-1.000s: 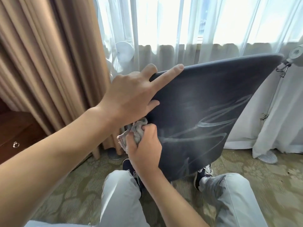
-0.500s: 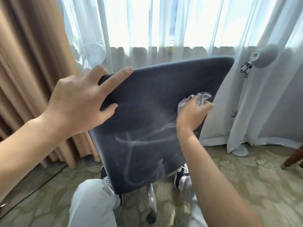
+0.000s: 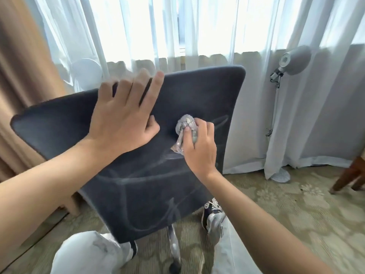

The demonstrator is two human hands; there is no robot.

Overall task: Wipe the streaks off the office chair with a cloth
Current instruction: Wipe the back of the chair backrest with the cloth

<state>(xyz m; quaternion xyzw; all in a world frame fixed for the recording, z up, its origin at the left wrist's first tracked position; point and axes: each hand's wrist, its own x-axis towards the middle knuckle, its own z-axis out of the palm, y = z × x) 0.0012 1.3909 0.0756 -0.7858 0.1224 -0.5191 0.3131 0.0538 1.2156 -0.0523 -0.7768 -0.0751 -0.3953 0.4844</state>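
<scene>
The dark blue-grey back of the office chair (image 3: 65, 129) fills the middle of the view, tilted, with pale chalky streaks (image 3: 150, 180) across its lower half. My left hand (image 3: 124, 117) lies flat on the upper part of the backrest, fingers spread and reaching over its top edge. My right hand (image 3: 199, 145) presses a crumpled grey cloth (image 3: 186, 124) against the backrest right of centre, just above the streaks. A chair leg (image 3: 174, 248) shows below.
Sheer white curtains (image 3: 197, 32) hang behind the chair, tan drapes (image 3: 21, 62) at the left. A grey floor lamp (image 3: 292, 60) stands at the right, its base (image 3: 280, 175) on the patterned carpet. A wooden furniture leg (image 3: 349, 175) is at the far right. My knees and shoes sit below the chair.
The chair back has swung round, showing more of its left side. My right hand with the cloth moved from the right edge down toward the middle. My left hand shifted flat onto the top.
</scene>
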